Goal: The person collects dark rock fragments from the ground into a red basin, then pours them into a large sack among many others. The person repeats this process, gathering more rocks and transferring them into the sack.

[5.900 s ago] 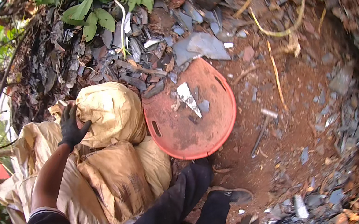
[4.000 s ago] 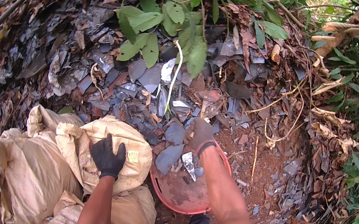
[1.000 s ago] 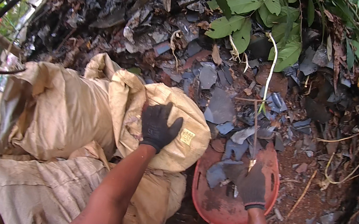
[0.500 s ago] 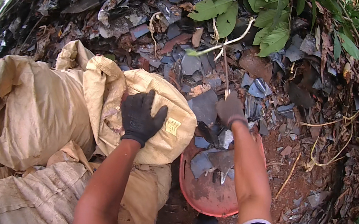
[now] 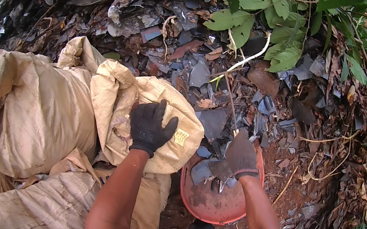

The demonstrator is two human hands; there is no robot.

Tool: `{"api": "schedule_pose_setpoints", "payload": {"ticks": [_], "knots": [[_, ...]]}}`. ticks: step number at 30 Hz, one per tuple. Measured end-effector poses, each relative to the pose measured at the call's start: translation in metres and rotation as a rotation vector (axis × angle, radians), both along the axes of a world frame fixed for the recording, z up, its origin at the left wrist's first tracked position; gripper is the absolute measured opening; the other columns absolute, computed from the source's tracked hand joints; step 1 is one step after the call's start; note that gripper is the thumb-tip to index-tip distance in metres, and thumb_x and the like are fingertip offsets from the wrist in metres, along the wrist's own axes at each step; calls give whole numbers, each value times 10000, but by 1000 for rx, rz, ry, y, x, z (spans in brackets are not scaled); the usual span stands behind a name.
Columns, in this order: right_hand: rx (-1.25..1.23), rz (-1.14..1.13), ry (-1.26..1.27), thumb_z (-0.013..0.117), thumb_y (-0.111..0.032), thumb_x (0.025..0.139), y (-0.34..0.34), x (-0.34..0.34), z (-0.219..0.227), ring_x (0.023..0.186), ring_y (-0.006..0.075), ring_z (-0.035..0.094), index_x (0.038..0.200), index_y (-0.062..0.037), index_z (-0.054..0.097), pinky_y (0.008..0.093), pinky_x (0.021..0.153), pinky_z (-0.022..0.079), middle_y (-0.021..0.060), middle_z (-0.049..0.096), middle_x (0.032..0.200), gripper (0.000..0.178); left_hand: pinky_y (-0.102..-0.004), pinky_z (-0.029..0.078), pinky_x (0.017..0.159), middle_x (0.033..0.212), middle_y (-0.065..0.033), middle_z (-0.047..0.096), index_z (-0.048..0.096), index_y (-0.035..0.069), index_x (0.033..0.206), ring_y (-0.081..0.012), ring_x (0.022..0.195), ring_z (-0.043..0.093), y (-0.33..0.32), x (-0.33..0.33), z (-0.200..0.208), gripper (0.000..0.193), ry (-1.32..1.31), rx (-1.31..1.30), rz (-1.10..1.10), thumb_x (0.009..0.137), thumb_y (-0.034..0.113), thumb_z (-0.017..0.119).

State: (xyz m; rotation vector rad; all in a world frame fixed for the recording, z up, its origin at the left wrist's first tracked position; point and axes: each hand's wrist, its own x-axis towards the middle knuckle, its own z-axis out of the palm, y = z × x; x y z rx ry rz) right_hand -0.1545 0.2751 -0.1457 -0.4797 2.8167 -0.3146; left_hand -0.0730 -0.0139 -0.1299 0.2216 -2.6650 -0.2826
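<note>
My left hand (image 5: 150, 126), in a black glove, presses on a tan woven sack (image 5: 180, 162) with its fingers spread. The sack's folded mouth lies beside the fingers. Over the far part of a red plastic basin (image 5: 214, 219), my gloved right hand (image 5: 241, 154) is closed round the near end of a thin brown branch (image 5: 231, 97). Its fingers are mostly hidden under the back of the glove. The branch runs away from me to a pale forked part (image 5: 252, 53). Grey flat shards (image 5: 203, 170) lie in the basin, below the right hand.
More stuffed tan sacks (image 5: 48, 111) crowd the left side. A bank of dark broken shards and dry leaves (image 5: 127, 13) rises beyond. Green leafy stems (image 5: 278, 14) hang in from the far right. Thin vines (image 5: 323, 177) loop over the reddish soil at right.
My right hand has come nearer to me, over the basin, and the branch has shifted the same way. My left hand stays spread on the sack. The whole view has shifted slightly.
</note>
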Motion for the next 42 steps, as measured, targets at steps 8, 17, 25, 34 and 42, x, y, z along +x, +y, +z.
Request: {"api": "schedule_pose_setpoints", "payload": {"ticks": [8, 17, 25, 34, 42], "knots": [[2, -35, -168, 607, -105, 908, 31, 75, 92, 756, 447, 680, 1088, 40, 506, 526, 638, 543, 266, 670, 825, 252, -515, 418, 983, 1062, -74, 616, 652, 80, 1237, -285, 1002, 583, 4, 2, -5, 543, -37, 25, 49, 809, 388, 783], [-328, -279, -129, 672, -203, 911, 49, 42, 104, 789, 478, 690, 1067, 8, 526, 531, 683, 532, 287, 670, 825, 301, -523, 398, 1014, 1041, -79, 604, 644, 78, 1213, -293, 999, 572, -3, 8, -1, 526, -29, 6, 69, 817, 396, 779], [-18, -40, -79, 597, -217, 933, 21, -82, -62, 712, 402, 704, 1040, 79, 494, 478, 568, 504, 261, 675, 792, 331, -488, 422, 962, 1029, -120, 624, 667, 51, 1191, -314, 980, 586, 6, -5, -3, 510, -42, -44, 30, 821, 386, 769], [-69, -91, -240, 566, -215, 964, 52, 62, -19, 872, 505, 680, 1146, 27, 481, 589, 741, 531, 335, 672, 907, 314, -485, 416, 954, 1030, -112, 599, 666, 43, 1194, -305, 1017, 562, 1, 1, 0, 512, -13, -61, 12, 825, 385, 763], [-11, -248, -311, 604, -173, 941, 100, 156, 16, 765, 516, 659, 1121, -2, 477, 595, 653, 522, 307, 654, 798, 279, -482, 422, 958, 1066, -112, 616, 638, 49, 1230, -307, 1015, 571, 2, 0, -4, 531, -28, -28, 13, 830, 375, 763]]}}
